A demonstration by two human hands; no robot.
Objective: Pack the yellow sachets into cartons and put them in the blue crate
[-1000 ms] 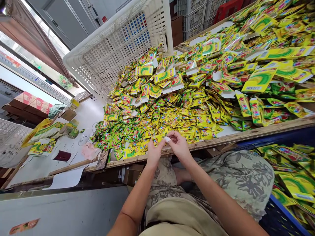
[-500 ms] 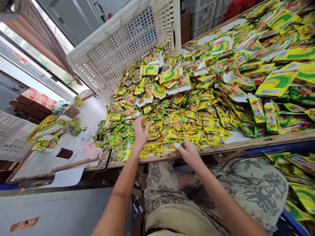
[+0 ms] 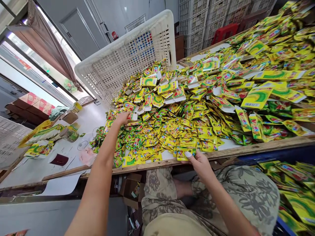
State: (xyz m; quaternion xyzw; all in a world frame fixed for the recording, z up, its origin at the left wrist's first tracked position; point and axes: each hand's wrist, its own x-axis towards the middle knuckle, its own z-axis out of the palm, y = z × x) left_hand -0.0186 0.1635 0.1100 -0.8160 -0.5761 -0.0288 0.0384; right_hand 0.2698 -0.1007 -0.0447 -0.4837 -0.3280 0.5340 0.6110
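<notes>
A big heap of small yellow-green sachets covers the wooden-edged table, with folded yellow-green cartons piled behind them. My left hand reaches far forward and closes on a small carton at the left of the pile. At the table's front edge, my right hand pinches a few sachets. My lap in patterned cloth lies below the table.
A white plastic crate lies tipped behind the pile. More crates are stacked at the back. To the left, a white tabletop holds a yellow bag and small items. Flat yellow cartons and more packets spread right.
My left hand moved from the front edge far forward and left onto a carton. My right hand stayed at the edge, holding sachets. The view shifted slightly upward.
</notes>
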